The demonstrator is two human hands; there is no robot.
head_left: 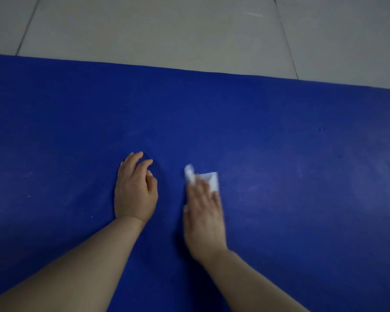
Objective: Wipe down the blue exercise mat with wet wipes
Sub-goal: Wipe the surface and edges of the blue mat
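Mat (279, 143): blue, flat on floor (155, 30). Wipe (208, 180): on mat, under right hand (204, 212), fingers flat, pressing. Left hand (134, 192): left of wipe, fingers loosely curled, resting on mat, empty. Risk: wipe's lifted corner bunches; far edge of mat missed.

Beyond the far edge you had a floor (158, 30) of large pale grey tiles, running across the whole top of the view. Thin dark grout lines (285, 37) crossed it, one slanting down at the left and another at the right. A faint whitish scuff (253, 14) marked the tile near the upper right. The light there was dim and even.
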